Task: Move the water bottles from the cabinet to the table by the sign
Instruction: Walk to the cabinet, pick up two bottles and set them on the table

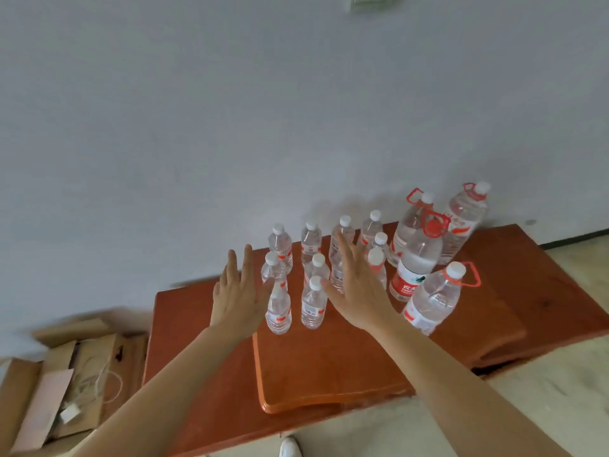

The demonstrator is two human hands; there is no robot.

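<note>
small bottles (313, 308): 10, upright on worktop (329, 364) | big bottles (418, 258): 4, red handles, on worktop's right part | left hand (240, 291): over worktop, fingers straight, released, holding nothing | right hand (357, 288): over worktop, fingers spread, released | cardboard boxes (85, 357): left of worktop

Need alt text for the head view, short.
Two open hands, the left hand and right hand, reach toward a cluster of small water bottles standing on a reddish wooden cabinet top against a white wall. Four large bottles with red handles stand to the right; open cardboard boxes sit on the floor at left.
</note>
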